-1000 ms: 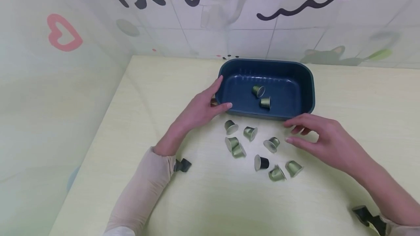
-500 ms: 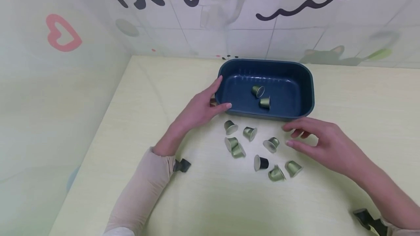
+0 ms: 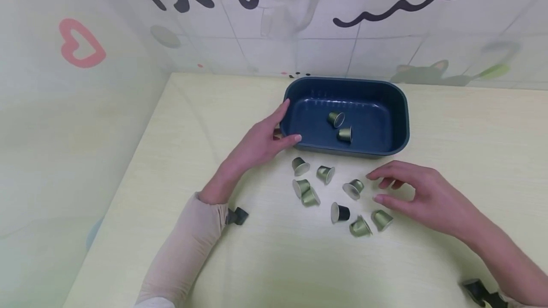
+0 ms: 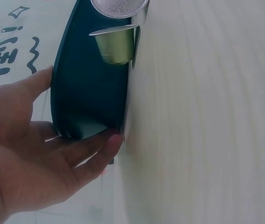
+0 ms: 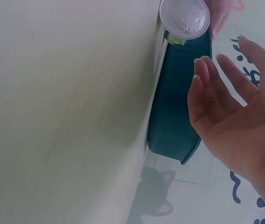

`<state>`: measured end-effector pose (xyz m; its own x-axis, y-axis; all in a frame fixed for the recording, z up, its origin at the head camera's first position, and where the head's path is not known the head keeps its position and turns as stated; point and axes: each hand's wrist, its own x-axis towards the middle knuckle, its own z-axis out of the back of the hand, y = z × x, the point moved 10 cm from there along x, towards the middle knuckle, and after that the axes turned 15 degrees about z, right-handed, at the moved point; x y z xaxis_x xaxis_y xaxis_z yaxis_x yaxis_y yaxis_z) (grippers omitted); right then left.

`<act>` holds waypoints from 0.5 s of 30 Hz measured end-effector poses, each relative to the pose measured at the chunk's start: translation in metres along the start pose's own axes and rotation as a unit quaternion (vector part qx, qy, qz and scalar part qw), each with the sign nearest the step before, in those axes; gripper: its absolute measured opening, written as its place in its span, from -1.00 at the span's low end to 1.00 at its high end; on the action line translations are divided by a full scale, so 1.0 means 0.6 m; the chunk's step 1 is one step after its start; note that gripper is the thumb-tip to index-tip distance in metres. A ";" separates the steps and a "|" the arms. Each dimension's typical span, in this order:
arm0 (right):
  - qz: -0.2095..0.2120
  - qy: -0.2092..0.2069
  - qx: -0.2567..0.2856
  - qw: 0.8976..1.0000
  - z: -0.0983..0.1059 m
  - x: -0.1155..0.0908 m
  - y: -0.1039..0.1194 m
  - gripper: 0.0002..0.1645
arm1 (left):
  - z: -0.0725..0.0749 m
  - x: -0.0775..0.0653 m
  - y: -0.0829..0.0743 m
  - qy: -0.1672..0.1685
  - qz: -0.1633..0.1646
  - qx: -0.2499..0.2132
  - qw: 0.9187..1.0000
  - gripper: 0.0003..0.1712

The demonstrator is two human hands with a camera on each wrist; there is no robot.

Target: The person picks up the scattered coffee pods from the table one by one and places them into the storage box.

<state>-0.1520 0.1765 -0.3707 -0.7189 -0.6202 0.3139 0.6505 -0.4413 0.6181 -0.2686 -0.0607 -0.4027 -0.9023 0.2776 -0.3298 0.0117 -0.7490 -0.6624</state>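
Note:
My left hand (image 3: 261, 144) grips the left end of a dark blue rectangular plastic bin (image 3: 357, 150), its thumb at the front rim and its fingers along the end wall. Two green coffee capsules, one nearer the back (image 3: 336, 119) and one in front (image 3: 345, 135), lie inside the bin. Several more lie loose on the table before it, among them a green capsule (image 3: 353, 188) and a black capsule (image 3: 340, 213). To the right of these, my right hand (image 3: 417, 189) hangs with fingers loosely bent, thumb apart, holding nothing. In the right wrist view its palm (image 5: 244, 135) shows bare.
The pale wooden table (image 3: 466, 156) meets a white printed cloth wall (image 3: 299, 56) close behind the bin. Another wall (image 3: 85, 122) with a pink heart stands on the left. A dark strap piece (image 3: 237, 216) sticks out by the left sleeve.
My right hand has drawn back from the bin's front rim, toward me, to beside the loose capsules. My left hand, the bin and the capsules stay where they were.

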 end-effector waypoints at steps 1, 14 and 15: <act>0.001 0.000 0.002 1.000 -0.001 0.000 0.000 -0.51 | 0.000 0.000 0.000 0.000 0.000 0.001 1.000 0.01; 0.013 0.016 0.006 1.000 -0.006 -0.008 0.000 -0.45 | 0.000 -0.002 -0.003 0.005 -0.007 0.000 1.000 0.01; 0.013 0.018 0.007 1.000 -0.006 -0.009 0.000 -0.44 | 0.000 -0.002 -0.003 0.005 -0.006 -0.001 1.000 0.01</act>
<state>-0.1473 0.1775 -0.3754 -0.6928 -0.6543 0.3032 0.6647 -0.4165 0.6202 -0.2674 -0.0599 -0.4009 -0.8977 0.2935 -0.3287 0.0014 -0.7440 -0.6682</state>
